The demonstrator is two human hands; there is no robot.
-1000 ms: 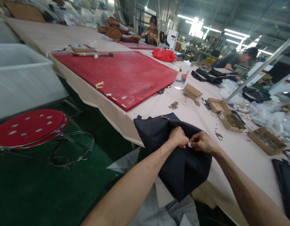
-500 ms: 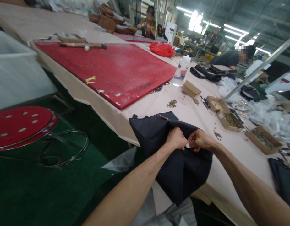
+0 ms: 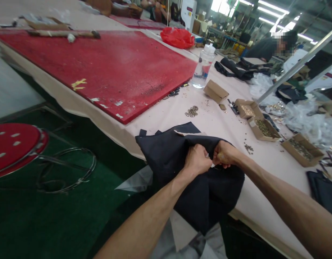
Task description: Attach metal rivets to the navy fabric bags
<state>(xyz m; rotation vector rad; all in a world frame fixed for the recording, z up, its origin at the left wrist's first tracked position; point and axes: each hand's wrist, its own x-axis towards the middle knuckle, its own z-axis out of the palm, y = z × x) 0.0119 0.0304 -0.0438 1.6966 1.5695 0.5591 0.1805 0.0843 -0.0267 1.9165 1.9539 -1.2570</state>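
Note:
A dark fabric piece (image 3: 166,154), black or navy and perhaps a bag panel, is draped over the table edge and my lap. My left hand (image 3: 199,159) is closed on it near its middle, fingers curled down into a fold. Close beside it, my right hand (image 3: 224,154) is closed too, thumb and fingers pinched at the same fold. A small white bit (image 3: 213,165) shows between the two hands; what it is I cannot make out. The fingertips are partly hidden by the cloth and by the hands themselves.
A red board (image 3: 114,68) bears a hammer-like tool (image 3: 63,33). Metal rings (image 3: 192,111) lie near a water bottle (image 3: 203,68). Small hardware fills cardboard boxes (image 3: 263,130) at right. A red stool (image 3: 14,147) stands left. Another person (image 3: 265,46) bends over work at the back right.
The view has shifted, so the board and stool sit further left. My hands have drawn slightly closer together, still on the dark fabric, and my right knuckles have turned over.

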